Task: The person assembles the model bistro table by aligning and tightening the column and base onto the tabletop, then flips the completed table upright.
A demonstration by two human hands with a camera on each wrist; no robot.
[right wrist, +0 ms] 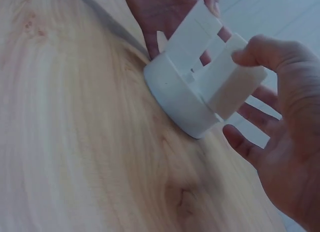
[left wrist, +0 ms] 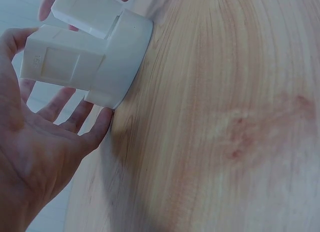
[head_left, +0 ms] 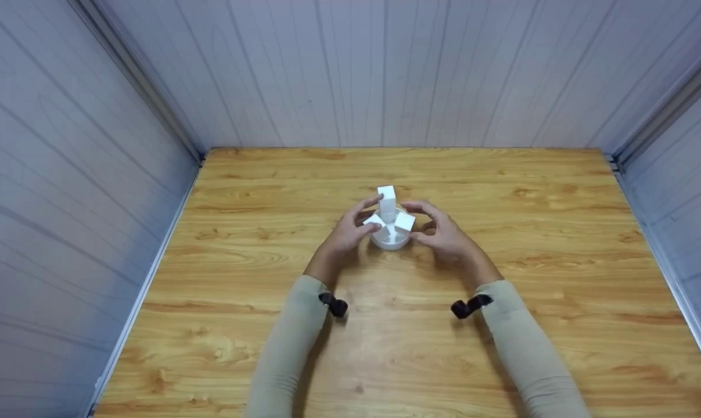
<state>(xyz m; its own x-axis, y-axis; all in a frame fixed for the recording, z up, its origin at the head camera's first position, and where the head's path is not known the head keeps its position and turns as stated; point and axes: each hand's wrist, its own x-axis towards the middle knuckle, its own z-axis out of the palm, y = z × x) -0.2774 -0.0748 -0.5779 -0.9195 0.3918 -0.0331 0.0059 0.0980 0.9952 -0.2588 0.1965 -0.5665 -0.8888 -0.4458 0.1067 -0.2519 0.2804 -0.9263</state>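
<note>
Three white blocks (head_left: pixel 387 200) already stood in round white holder (head_left: pixel 389 239) on wooden surface (head_left: pixel 501 348); left hand (head_left: pixel 350 232) and right hand (head_left: pixel 443 235), fingers relaxed, cupped it ungripped.

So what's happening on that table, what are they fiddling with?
A person sits at a wooden table with both hands around a small white round holder that stands on it. Three white rectangular blocks stick up out of the holder. The left hand has its fingers spread beside the holder, thumb by one block. The right hand cups the other side, its thumb resting on a block. Neither hand has lifted anything.
</note>
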